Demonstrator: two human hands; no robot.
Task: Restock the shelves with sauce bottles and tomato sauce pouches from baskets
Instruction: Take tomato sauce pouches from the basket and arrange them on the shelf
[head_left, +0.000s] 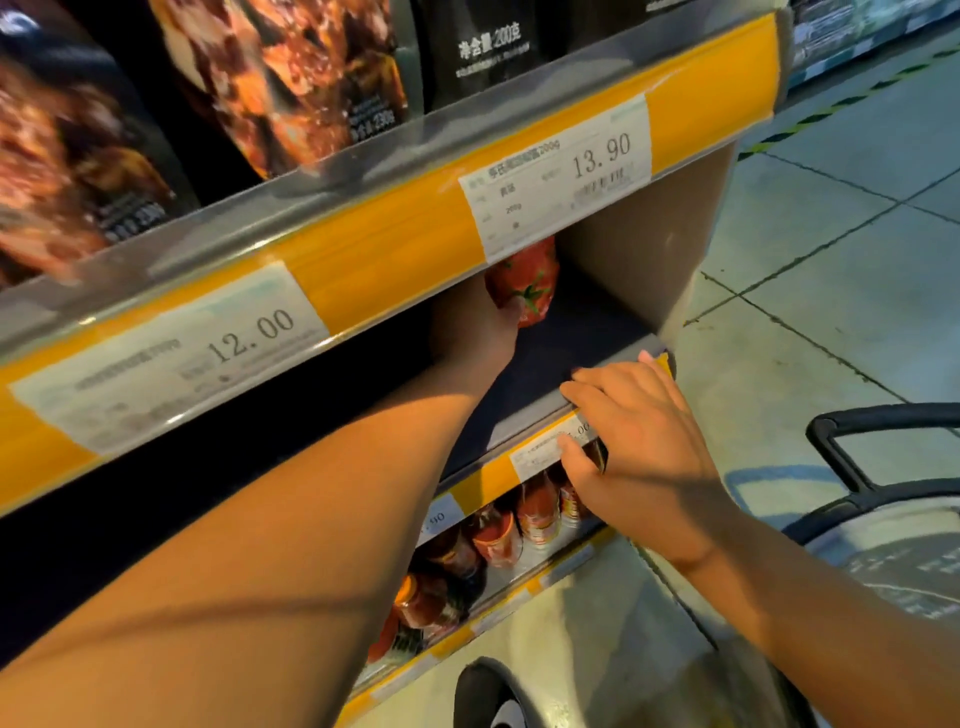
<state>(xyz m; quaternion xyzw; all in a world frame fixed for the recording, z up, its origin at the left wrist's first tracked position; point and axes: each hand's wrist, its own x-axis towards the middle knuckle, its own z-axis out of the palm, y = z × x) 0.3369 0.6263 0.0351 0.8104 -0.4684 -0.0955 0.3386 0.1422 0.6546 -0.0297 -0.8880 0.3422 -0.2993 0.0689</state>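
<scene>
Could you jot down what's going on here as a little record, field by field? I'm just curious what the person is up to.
place: shop aisle, yellow-edged shelves
left hand: reaching under the upper shelf, holding a red tomato pouch
right hand: resting on the lower shelf edge, fingers over its price tag
price tags: 13.90 and 12.00
below: sauce bottles in a row
right side: basket handle, tiled floor

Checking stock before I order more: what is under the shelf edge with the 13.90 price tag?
The left hand holds a red tomato sauce pouch on the dark shelf below the 13.90 price tag. The yellow shelf edge hides the pouch's top and anything further left.
</scene>
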